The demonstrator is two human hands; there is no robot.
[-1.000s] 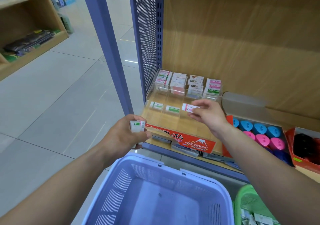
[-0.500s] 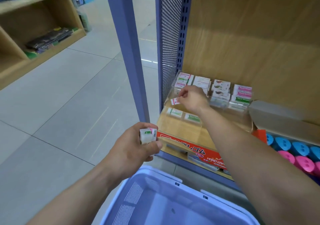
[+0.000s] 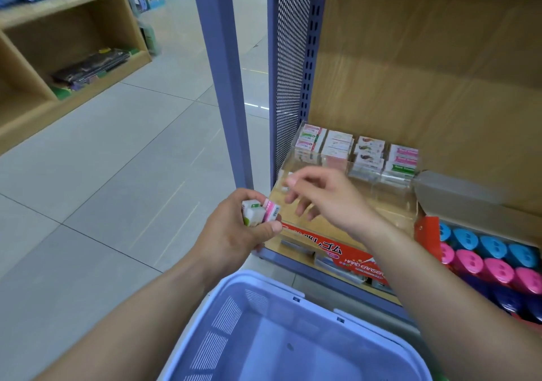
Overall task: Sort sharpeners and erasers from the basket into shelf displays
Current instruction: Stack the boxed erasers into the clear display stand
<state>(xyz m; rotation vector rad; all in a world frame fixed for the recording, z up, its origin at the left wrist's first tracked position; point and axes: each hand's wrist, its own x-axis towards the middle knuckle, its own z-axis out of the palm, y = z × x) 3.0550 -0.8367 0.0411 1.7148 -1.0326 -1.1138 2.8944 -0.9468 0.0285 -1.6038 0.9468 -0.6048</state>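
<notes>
Erasers (image 3: pixel 259 214) gripped in left hand (image 3: pixel 234 234), right hand (image 3: pixel 321 197) hovering loose-fingered

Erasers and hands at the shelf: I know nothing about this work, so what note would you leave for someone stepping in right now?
Left hand: grips a small bunch of erasers, one green-labelled and one pink, just in front of the tray.
Right hand: open and blurred, hovering over the clear display tray; nothing visible in it.
Done: stacked erasers fill the tray's back row.
Left: the held erasers probably go into the tray next. The basket below shows no items in the part in view.
</notes>
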